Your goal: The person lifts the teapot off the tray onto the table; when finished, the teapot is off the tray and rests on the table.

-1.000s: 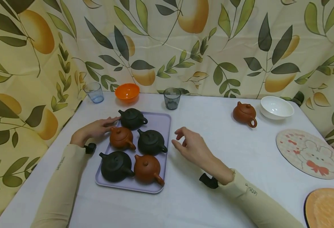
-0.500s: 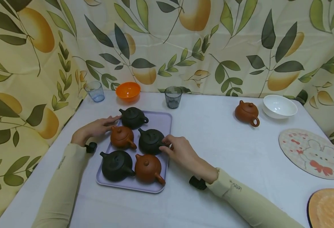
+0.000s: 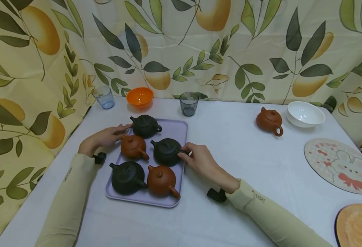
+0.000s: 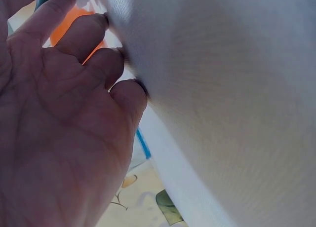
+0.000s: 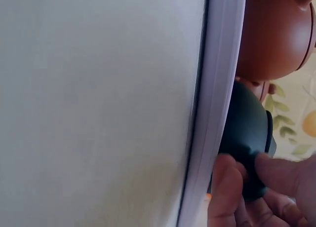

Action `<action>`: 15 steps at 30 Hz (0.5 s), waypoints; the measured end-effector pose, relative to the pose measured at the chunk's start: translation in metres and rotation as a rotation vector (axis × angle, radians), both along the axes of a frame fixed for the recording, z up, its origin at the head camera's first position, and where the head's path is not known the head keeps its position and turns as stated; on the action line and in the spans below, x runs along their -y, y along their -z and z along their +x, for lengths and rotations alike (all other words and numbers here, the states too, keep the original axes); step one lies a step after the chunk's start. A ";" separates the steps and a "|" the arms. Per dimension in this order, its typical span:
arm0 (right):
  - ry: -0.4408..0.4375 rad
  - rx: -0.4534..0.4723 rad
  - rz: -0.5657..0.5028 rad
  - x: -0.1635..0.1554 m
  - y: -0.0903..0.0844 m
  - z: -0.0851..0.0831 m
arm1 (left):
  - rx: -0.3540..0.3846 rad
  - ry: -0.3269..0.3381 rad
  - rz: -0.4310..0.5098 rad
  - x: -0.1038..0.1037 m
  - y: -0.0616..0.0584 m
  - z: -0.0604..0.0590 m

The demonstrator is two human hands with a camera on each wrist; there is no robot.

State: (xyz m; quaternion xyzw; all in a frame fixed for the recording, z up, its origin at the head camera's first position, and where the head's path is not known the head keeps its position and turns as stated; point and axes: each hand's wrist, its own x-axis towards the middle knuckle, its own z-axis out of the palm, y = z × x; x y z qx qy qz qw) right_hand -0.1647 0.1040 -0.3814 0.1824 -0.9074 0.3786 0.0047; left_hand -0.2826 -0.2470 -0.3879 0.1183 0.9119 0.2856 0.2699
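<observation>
A lavender tray carries several small teapots. My right hand pinches the handle of the black teapot at the tray's right side; the right wrist view shows thumb and fingers on that handle. My left hand lies at the tray's left edge, its fingertips by the back black teapot; contact with it is unclear. In the left wrist view its fingers touch the white cloth. Also on the tray are a reddish-brown teapot, a larger black teapot and a front reddish-brown teapot.
Along the back stand a blue glass, an orange bowl and a grey glass. Farther right are another reddish-brown teapot, a white bowl, a rabbit mat and a round tan mat.
My right hand has moved left from beside the tray and taken hold of the black teapot's handle. The left hand stays in place. The head view shifts slightly.
</observation>
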 end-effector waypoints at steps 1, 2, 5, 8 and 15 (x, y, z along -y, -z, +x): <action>-0.002 -0.005 -0.006 0.000 0.001 0.000 | 0.003 0.001 0.001 0.000 0.000 0.000; -0.002 -0.008 -0.011 -0.001 0.001 0.000 | 0.004 0.001 0.002 0.000 0.000 0.000; 0.012 -0.012 -0.037 -0.003 0.001 -0.001 | 0.002 0.005 0.003 -0.001 -0.001 0.001; 0.038 -0.019 -0.060 -0.007 -0.001 -0.002 | -0.010 0.010 0.005 -0.002 -0.002 0.001; 0.130 0.002 -0.067 -0.024 -0.011 -0.009 | -0.014 0.016 0.012 -0.001 -0.001 0.001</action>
